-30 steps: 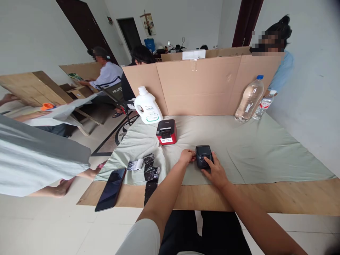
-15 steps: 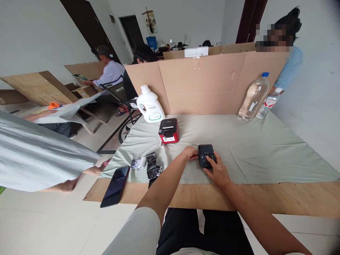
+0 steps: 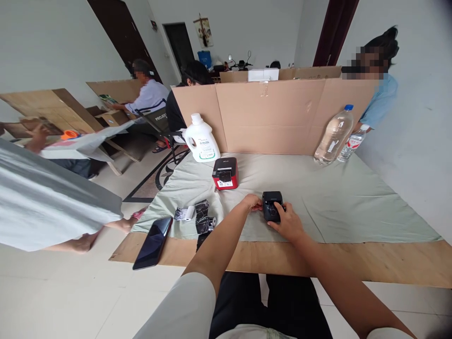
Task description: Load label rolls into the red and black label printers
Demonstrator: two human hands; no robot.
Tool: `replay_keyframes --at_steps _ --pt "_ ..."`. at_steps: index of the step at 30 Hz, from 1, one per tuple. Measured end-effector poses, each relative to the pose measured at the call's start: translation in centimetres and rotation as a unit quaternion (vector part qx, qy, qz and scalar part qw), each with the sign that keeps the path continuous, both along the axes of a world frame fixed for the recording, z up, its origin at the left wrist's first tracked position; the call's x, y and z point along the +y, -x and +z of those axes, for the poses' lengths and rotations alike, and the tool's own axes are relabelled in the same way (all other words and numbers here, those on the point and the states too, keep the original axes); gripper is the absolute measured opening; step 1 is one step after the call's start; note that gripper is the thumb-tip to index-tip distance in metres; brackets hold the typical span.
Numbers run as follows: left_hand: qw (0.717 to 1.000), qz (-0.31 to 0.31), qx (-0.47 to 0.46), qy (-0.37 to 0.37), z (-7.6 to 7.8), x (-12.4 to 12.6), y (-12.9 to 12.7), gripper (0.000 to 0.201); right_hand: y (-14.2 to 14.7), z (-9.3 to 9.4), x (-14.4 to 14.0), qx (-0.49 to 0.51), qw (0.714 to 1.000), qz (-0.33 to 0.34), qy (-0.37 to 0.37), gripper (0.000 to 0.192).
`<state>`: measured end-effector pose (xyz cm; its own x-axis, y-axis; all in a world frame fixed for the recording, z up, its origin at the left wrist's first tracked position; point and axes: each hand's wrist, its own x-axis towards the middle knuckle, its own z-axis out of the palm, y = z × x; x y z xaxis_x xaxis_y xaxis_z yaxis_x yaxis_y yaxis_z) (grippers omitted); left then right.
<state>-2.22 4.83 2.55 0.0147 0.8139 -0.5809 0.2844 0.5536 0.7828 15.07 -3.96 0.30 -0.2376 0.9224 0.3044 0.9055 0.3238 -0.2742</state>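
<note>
In the head view, a small black printer (image 3: 271,205) sits on the green cloth (image 3: 335,197), near the table's front edge and just right of centre. Both hands meet on it. The left hand (image 3: 251,202) touches its left side with curled fingers; the right hand (image 3: 286,222) wraps its near right corner, the closer grip. Its long axis runs near to far. A red printer (image 3: 225,173) stands farther back, to the left.

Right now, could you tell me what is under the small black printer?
The black printer sits on the green cloth, held by the left hand and right hand. Anything beneath its base is hidden.
</note>
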Motion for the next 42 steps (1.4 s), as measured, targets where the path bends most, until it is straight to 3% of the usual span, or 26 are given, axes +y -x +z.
replay_keyframes --at_steps 9,12,15,19,22,30,34,42 --pt "0.998 0.022 -0.011 -0.061 0.1 -1.2 0.5 0.007 -0.4 0.3 1.4 0.033 0.999 -0.012 0.016 0.101" --pt "0.984 0.053 0.016 -0.17 0.0 -1.9 0.3 0.015 -0.4 0.7 2.2 0.05 0.998 -0.014 0.027 0.101" --pt "0.948 0.011 0.029 -0.316 -0.5 -2.2 -0.2 0.02 -0.7 0.9 2.7 0.07 0.997 0.007 0.023 0.1" --pt "0.926 -0.034 0.046 -0.374 -1.0 -2.0 -0.7 0.043 -1.5 -0.1 2.7 0.119 0.991 0.063 -0.02 0.096" --pt "0.92 -0.046 0.101 -0.377 -0.9 -1.8 -0.9 0.053 -2.2 -1.5 2.3 0.166 0.981 0.082 -0.052 0.09" --pt "0.892 -0.082 0.25 -0.367 0.7 -1.4 -2.1 0.016 -2.6 -3.3 2.4 0.199 0.973 0.092 -0.072 0.074" --pt "0.858 -0.161 0.34 -0.35 1.4 -1.4 -3.1 0.024 -2.6 -3.6 2.6 0.209 0.969 0.1 -0.09 0.072" --pt "0.794 -0.316 0.482 -0.193 4.4 0.2 -5.6 0.035 -2.6 -3.8 2.6 0.241 0.963 0.092 -0.074 0.067"
